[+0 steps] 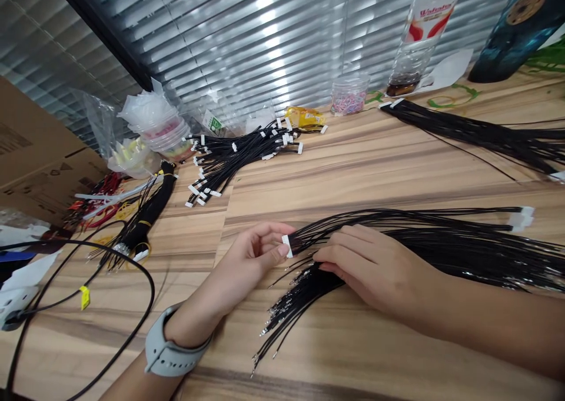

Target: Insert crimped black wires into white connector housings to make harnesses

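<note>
Here left hand (251, 251) pinches white connector (287, 246), right hand (375, 265) flat on wires (441, 248)

Bright, even daylight comes through the window blinds (273, 42), which glare white in streaks at top centre; the wooden table (353, 159) is evenly lit; the right hand (375, 265) casts only a faint, soft shadow on it; focus is sharp in the middle; the edges bend with wide-angle distortion.

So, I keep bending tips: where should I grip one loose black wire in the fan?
By its black insulation just behind the metal tip, from the near-left side: there the wires splay apart, while the right hand covers them further along.
</note>
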Demonstrator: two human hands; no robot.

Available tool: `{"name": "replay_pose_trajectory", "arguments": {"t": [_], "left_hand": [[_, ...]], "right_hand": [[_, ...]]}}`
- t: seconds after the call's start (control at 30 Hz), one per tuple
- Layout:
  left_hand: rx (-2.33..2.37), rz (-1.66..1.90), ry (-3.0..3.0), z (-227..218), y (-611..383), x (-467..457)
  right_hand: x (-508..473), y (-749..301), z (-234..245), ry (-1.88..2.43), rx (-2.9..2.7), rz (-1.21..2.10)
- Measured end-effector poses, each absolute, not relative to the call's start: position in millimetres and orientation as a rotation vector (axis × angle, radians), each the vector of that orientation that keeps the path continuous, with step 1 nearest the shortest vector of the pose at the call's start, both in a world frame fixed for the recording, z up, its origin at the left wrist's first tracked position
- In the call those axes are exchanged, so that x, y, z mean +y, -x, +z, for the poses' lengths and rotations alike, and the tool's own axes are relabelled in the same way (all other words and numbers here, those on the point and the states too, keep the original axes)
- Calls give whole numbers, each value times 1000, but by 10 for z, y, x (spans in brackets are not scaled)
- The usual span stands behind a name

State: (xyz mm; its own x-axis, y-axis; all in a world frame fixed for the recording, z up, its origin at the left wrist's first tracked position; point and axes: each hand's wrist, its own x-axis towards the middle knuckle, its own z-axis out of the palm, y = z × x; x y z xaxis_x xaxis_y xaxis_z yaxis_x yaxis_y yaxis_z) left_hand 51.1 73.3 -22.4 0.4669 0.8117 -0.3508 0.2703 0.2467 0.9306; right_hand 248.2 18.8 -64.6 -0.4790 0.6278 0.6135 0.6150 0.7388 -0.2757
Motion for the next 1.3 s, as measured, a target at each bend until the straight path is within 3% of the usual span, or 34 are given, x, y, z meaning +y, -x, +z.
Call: {"name": "replay_pose_trajectory", "arguments": {"t": [1.3], "left_hand": [[1028, 557, -1214, -237, -581, 627]], "right_hand": [[168, -2480, -543, 1161, -2097, 283]]}}
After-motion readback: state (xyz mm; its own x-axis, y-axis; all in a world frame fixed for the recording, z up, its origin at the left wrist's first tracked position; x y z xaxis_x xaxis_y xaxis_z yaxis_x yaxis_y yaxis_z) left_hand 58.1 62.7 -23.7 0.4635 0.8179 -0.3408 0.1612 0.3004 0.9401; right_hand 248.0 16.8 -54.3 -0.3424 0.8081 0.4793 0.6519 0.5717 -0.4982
